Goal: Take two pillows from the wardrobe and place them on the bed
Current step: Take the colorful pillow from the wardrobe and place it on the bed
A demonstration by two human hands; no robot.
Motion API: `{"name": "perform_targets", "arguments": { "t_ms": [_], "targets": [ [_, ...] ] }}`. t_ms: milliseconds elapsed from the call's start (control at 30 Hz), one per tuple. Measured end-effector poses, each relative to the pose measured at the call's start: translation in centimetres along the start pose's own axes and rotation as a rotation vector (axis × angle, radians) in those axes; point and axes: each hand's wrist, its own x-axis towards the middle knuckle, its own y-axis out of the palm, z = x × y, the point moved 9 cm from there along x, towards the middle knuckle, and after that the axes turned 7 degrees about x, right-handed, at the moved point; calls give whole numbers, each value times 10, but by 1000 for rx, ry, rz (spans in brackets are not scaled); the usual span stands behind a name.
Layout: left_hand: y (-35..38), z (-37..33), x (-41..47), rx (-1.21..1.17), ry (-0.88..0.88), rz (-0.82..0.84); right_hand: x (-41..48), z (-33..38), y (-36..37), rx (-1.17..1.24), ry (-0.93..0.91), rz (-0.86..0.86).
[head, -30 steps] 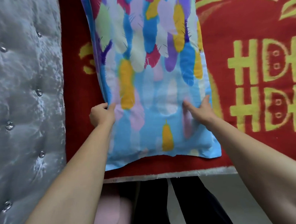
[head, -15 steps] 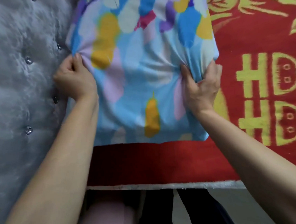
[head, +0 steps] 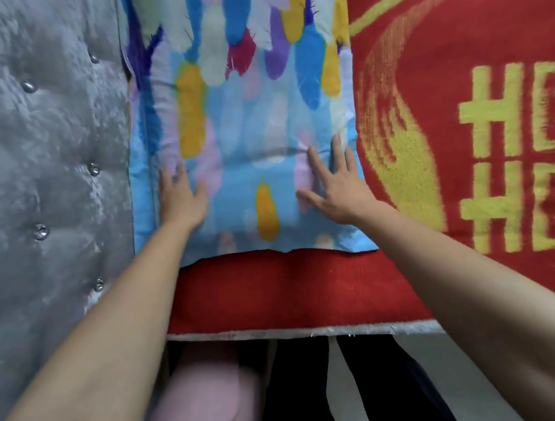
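A pillow (head: pixel 243 114) in a light-blue case with coloured feather shapes lies on the bed's red blanket (head: pixel 288 291), its left edge against the grey tufted headboard (head: pixel 43 161). My left hand (head: pixel 181 199) rests flat on the pillow's near left part, fingers spread. My right hand (head: pixel 333 186) lies flat on its near right part, fingers apart. Neither hand grips the cloth. The pillow's far end runs out of view at the top. Only one pillow shows.
The red blanket carries yellow patterns (head: pixel 502 161) on the right. Its white hem (head: pixel 311 332) marks the bed's near edge. Below the edge are my dark trousers (head: pixel 298 389), a pink object (head: pixel 200 396) and pale floor (head: pixel 428 364).
Half a second ago both hands pinched the pillow's sides and held it lifted toward the headboard. Now the pillow lies flat beside the headboard and both hands have let go, pressing flat on it.
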Motion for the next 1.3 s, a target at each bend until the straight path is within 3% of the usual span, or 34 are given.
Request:
{"name": "perform_targets", "arguments": {
  "t_ms": [233,333,467,667,867,1067,1300],
  "targets": [
    [18,2,-34,171,7,13,-15,2,-9,-112,4,-41],
    [-13,-11,-47,177,21,-58,-28,19,-49,-177,-20,-176],
    [-112,-61,-80,143,216,-384,-59,72,-142,-181,-135,-445],
    [-321,-143,-143,174,413,-868,-122,176,-315,-191,-344,-828],
    [-438,-181,-247,228,448,-1099,-220,242,-431,-265,-512,-1096],
    [-471,-179,-335,226,347,-1187,-292,225,-487,-291,-611,-1150],
    [-423,-213,-453,264,195,-1255,-337,160,-494,-238,-807,-1081]
  ]
}}
